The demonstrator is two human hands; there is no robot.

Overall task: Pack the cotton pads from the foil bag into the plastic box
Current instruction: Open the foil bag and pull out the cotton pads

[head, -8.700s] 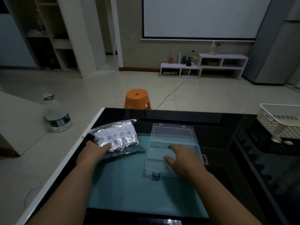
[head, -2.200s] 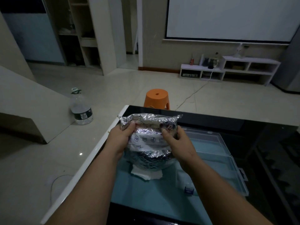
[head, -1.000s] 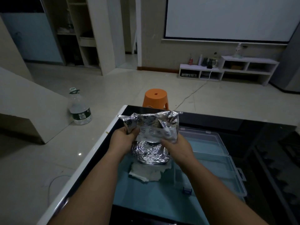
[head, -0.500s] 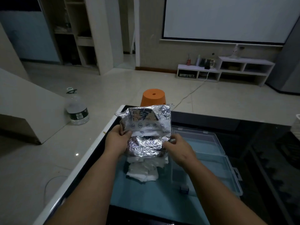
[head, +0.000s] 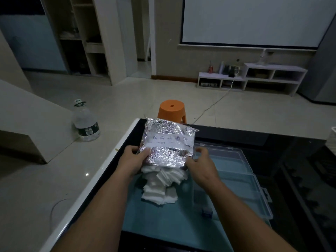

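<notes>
Now the left hand (head: 133, 159) and right hand (head: 201, 163) grip the upturned foil bag (head: 168, 145) above the table (head: 163, 220); cotton pads (head: 161, 186) spill out, seemingly piling left of the open plastic box (head: 234, 180).

upended foil bag (head: 168, 146), spilled cotton pads (head: 161, 188), open plastic box (head: 234, 180)

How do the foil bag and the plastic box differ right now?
The foil bag is crinkled, shiny and opaque; the plastic box is clear and rigid. The foil bag is held up, mouth down, by the left hand and right hand; the plastic box lies flat on the table. Cotton pads spill from the foil bag; the plastic box seems to hold none. Both are open.
</notes>
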